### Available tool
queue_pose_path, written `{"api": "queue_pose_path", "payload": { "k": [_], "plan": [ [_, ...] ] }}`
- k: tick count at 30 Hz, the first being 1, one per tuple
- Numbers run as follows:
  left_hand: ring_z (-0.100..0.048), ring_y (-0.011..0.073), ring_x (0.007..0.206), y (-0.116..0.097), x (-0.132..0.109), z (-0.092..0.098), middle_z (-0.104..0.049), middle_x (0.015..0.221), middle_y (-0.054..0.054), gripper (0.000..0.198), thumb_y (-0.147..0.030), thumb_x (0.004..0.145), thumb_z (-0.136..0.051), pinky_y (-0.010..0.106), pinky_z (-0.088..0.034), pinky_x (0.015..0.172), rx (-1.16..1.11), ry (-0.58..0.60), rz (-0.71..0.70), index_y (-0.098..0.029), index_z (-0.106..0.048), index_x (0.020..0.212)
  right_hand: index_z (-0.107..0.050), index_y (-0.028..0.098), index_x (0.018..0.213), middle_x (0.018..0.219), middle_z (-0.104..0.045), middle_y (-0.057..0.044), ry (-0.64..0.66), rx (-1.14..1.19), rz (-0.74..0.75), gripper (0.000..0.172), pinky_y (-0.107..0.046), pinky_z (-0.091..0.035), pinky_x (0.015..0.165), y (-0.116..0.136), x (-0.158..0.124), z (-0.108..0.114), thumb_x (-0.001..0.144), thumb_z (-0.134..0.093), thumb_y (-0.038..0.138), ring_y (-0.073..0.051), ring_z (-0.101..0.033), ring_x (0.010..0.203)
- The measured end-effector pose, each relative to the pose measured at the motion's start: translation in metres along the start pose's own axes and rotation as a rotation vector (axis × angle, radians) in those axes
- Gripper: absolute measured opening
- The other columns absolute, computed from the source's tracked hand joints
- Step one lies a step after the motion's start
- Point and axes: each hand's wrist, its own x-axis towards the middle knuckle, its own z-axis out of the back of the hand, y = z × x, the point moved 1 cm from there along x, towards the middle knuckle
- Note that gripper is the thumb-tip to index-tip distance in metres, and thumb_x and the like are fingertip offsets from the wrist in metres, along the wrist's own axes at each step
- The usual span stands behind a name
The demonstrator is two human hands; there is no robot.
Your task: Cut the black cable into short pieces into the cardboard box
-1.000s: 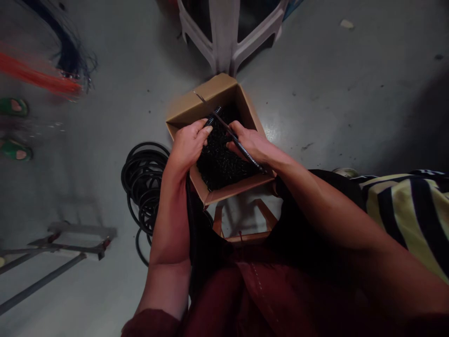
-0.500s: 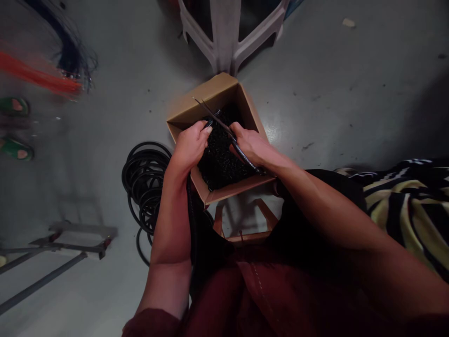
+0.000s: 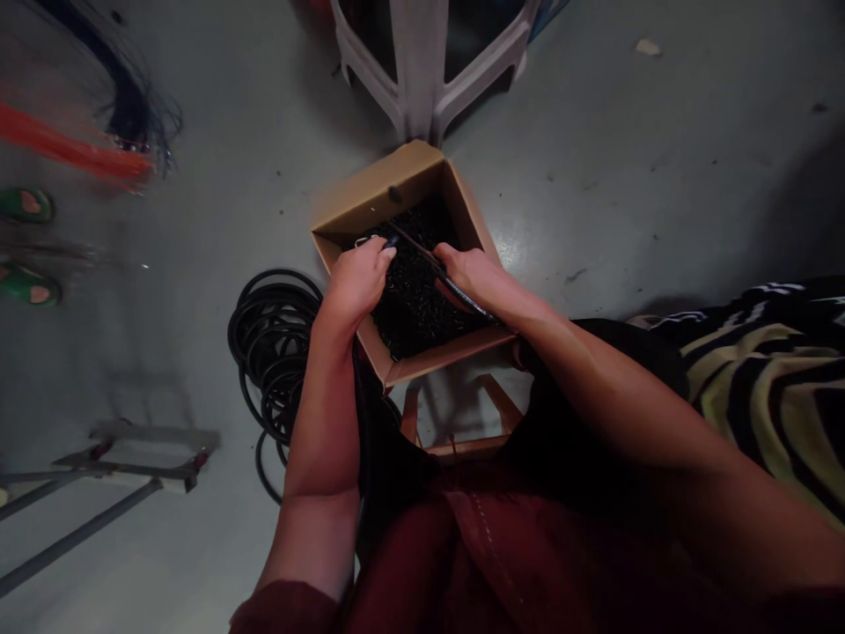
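Note:
Both my hands are over an open cardboard box [image 3: 370,198] filled with small black cut pieces [image 3: 413,308]. My left hand [image 3: 356,282] is closed, pinching the end of a black corrugated tube [image 3: 391,240] at the box's left rim. My right hand [image 3: 472,280] is closed around a pair of dark scissors [image 3: 429,261], whose blades point up-left toward the tube end. The tube runs back under my left forearm toward my lap.
A coil of black tubing [image 3: 270,343] lies on the grey floor left of the box. A white plastic stool [image 3: 422,62] stands behind it. Metal bars [image 3: 106,458] lie at lower left; orange strands [image 3: 72,150] and green sandals [image 3: 26,204] at far left.
The scissor blades, raised and spread above the box earlier, have dropped lower into it. Both hands shifted slightly down toward the black pieces.

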Motion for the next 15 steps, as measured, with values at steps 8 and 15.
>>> {"api": "queue_pose_path", "payload": {
  "k": [8,15],
  "plan": [
    [-0.059,0.0215,0.083,-0.0006,0.0000,-0.0028,-0.065,0.084,0.009,0.028,-0.032,0.092,-0.037,0.028,-0.039,0.073,0.063,0.024,0.042,-0.017,-0.061,0.086,-0.056,0.014,0.115,0.088,-0.068,-0.016,0.019,-0.112,-0.007,0.034,-0.034,-0.043,0.066,-0.0011,-0.0021,0.0053,0.088,-0.043,0.031,-0.026,-0.064,0.078],
    [-0.058,0.0186,0.079,-0.0067,0.0010,-0.0028,-0.063,0.076,0.006,0.026,-0.032,0.092,-0.040,0.026,-0.040,0.069,-0.066,-0.008,0.017,-0.018,-0.060,0.085,-0.059,0.012,0.112,0.089,-0.069,-0.019,-0.021,-0.213,0.001,0.034,-0.035,-0.043,0.065,-0.0005,-0.0031,0.0030,0.087,-0.045,0.030,-0.028,-0.064,0.078]
  ]
}}
